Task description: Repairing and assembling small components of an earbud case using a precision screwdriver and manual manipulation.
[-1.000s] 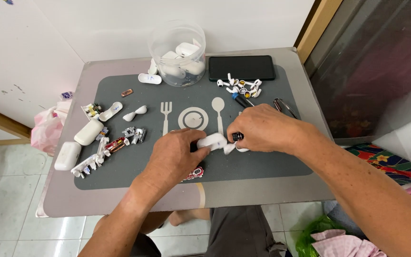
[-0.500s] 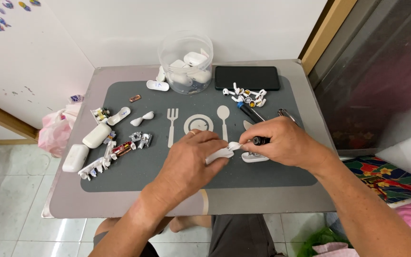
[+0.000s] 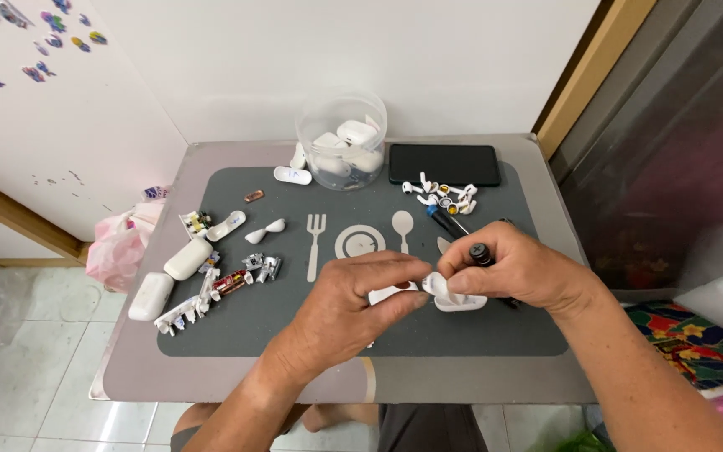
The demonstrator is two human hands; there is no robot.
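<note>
My left hand (image 3: 353,303) pinches a small white earbud case part (image 3: 395,292) above the dark grey placemat (image 3: 294,322). My right hand (image 3: 522,269) grips a black-handled tool (image 3: 479,251) and also touches a white case shell (image 3: 453,297), which lies just under its fingers. The two hands meet at the white pieces near the middle of the mat. The tool's tip is hidden by the fingers.
A clear plastic tub (image 3: 343,151) of white cases stands at the back, a black phone (image 3: 445,164) beside it. Small white and metal parts (image 3: 443,196) lie behind my right hand. Further white cases (image 3: 187,258) and taken-apart pieces (image 3: 228,280) lie at the left. A pink bag (image 3: 115,248) hangs off the left edge.
Both hands stay together over the mat's centre, working the white pieces. The view has shifted slightly, so the hands sit a little lower and further right in it.
</note>
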